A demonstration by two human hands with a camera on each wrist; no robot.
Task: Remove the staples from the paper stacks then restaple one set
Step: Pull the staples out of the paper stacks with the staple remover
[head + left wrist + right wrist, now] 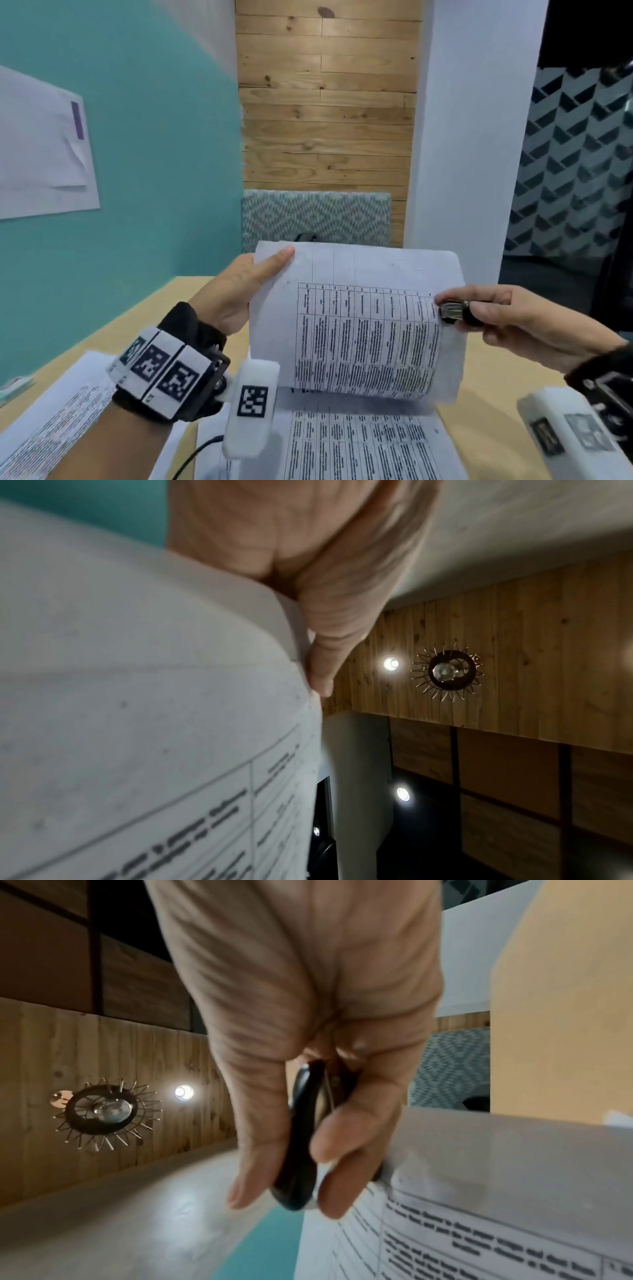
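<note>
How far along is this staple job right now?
Midway, I'd guess. Sheets already lie flat on the desk, possibly finished. In hand: the left hand holds up a paper stack while the right hand works a staple remover at its edge. Restapling remains; no stapler shows.

**Even light from the head, dim and soft at the wrists**

Head view: bright, even, no hard glare; a pale sheen high on the wooden wall (329, 68). Soft shadow under the lifted paper stack (359, 325) on the sheets lying on the desk (479, 359). Printed text too blurred to read. Straight lines bowed toward the edges; corners smeared.

Left wrist view: dim, grainy. Small ceiling spotlights (391, 663) blown out to white. Left hand (308, 574) and paper close to the lens, out of focus.

Right wrist view: similarly dim; glare off the ceiling lamp (106, 1110); right hand (308, 1015) soft, staple remover (301, 1137) dark with little detail.
</note>
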